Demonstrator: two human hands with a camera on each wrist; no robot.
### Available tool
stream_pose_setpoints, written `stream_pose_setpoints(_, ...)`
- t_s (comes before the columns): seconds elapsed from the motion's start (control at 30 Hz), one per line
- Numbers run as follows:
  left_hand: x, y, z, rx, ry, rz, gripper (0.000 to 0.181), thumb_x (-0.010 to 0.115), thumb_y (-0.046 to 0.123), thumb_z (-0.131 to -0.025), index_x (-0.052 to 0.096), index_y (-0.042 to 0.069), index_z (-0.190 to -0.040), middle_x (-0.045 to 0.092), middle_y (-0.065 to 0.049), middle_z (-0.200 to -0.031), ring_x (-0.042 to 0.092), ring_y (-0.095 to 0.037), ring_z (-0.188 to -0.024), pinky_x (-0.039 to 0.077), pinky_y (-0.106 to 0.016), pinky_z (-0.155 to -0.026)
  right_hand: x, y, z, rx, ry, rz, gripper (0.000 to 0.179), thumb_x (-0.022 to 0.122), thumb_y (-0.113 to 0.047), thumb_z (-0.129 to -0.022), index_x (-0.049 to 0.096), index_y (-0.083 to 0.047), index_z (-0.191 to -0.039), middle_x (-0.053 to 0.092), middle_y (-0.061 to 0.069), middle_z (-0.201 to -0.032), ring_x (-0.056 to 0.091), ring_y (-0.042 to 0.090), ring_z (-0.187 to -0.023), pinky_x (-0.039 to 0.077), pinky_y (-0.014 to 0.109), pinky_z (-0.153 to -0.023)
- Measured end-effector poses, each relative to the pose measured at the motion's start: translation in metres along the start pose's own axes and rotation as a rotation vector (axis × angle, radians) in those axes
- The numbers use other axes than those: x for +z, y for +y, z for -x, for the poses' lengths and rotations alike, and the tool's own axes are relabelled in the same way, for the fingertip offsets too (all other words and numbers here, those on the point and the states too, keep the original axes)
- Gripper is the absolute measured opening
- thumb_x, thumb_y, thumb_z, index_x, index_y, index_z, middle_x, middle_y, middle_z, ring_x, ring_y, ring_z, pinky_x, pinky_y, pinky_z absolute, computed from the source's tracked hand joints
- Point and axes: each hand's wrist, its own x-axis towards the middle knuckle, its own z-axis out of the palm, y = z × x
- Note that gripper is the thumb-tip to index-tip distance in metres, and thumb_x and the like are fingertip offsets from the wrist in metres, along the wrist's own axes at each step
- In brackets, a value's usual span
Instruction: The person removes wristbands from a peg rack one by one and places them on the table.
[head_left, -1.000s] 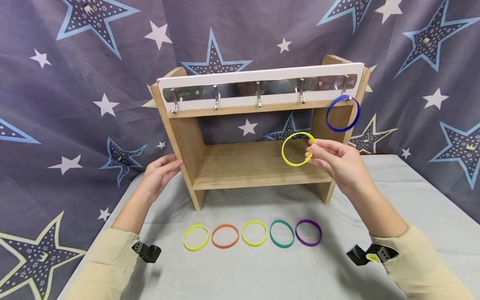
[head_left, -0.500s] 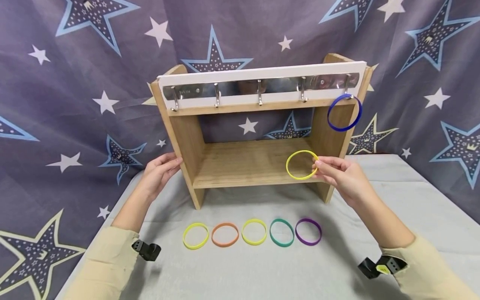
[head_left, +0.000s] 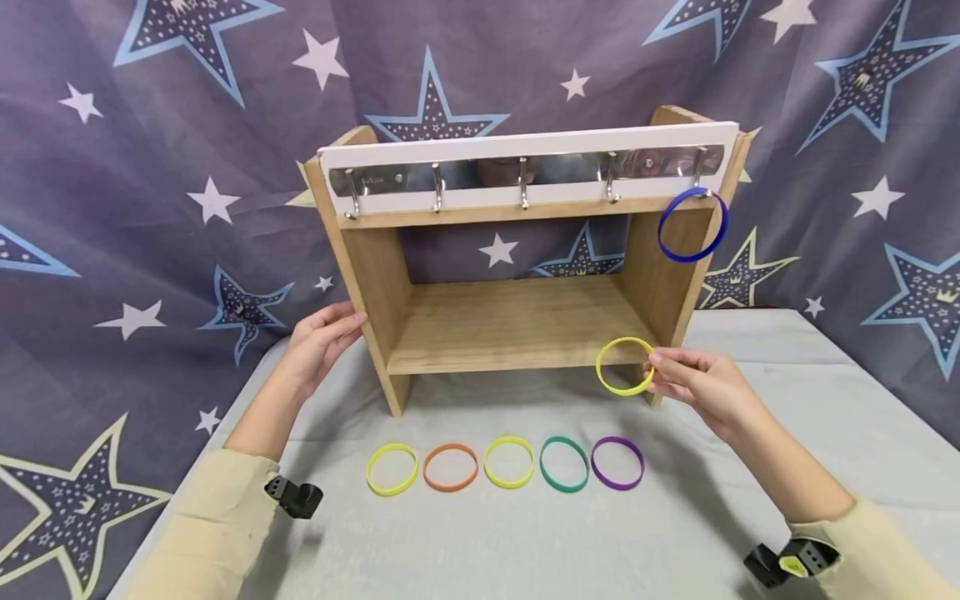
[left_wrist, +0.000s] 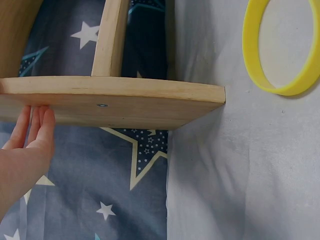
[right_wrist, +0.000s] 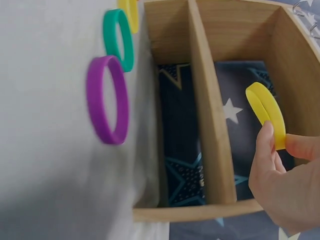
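My right hand (head_left: pixel 712 390) pinches a yellow wristband (head_left: pixel 599 368) between thumb and fingertips, in front of the wooden shelf's lower right corner; the right wrist view shows the same grip on the band (right_wrist: pixel 272 111). Fingertips of my left hand (head_left: pixel 318 346) rest against the outer left side of the wooden shelf (head_left: pixel 510 333), its fingers straight in the left wrist view. A blue wristband (head_left: pixel 692 258) hangs from the rightmost hook of the metal hook strip (head_left: pixel 480 173) across the shelf's top. The other hooks carry nothing.
In a row on the grey cloth (head_left: pixel 465 550) before the shelf lie a yellow band (head_left: pixel 392 492), an orange band (head_left: pixel 451 488), another yellow band (head_left: pixel 509 484), a teal band (head_left: pixel 565 489) and a purple band (head_left: pixel 618 487). A star-patterned curtain (head_left: pixel 150 250) hangs behind.
My right hand has lowered the yellow wristband and carried it slightly rightward, from inside the shelf opening's outline to its lower right corner. The left hand stays in place.
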Motion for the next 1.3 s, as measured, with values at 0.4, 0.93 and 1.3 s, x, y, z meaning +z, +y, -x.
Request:
stream_pose_setpoints(0.4,0.002,0.0,-0.001,0.001,0.0,0.008,0.017,0.058,0.0,-0.092,0.066,0.015,-0.094,0.065,0.005,-0.098,0.065,-0.001,-0.095,0.054,-0.012,-0.091,-0.03,0.017,0.01,0.06,-0.02,0.125,0.023,0.055,-0.008,-0.097,0.07,-0.023,-0.089,0.074,-0.011,-0.086,0.069,0.002,-0.083,0.06,0.018,-0.077)
stream_pose_setpoints(0.93,0.0,-0.001,-0.001,-0.002,0.0,-0.004,0.018,0.057,0.001,-0.093,0.066,0.016,-0.094,0.066,0.006,-0.098,0.064,-0.002,-0.096,0.053,-0.012,-0.091,-0.069,0.033,0.017,0.159,-0.309,0.527,0.043,0.05,-0.005,-0.098,0.04,0.028,-0.124,0.073,-0.002,-0.094,0.069,0.007,-0.085,0.062,0.029,-0.078)
stream_pose_setpoints(1.3,0.001,-0.001,0.0,0.0,0.004,-0.014,0.018,0.057,0.001,-0.093,0.067,0.017,-0.094,0.066,0.006,-0.098,0.065,-0.001,-0.097,0.053,-0.011,-0.091,-0.075,0.04,0.019,0.273,-0.321,0.63,0.033,0.051,0.002,-0.094,0.047,0.027,-0.116,0.069,0.006,-0.087,0.067,0.009,-0.077,0.063,0.029,-0.073)
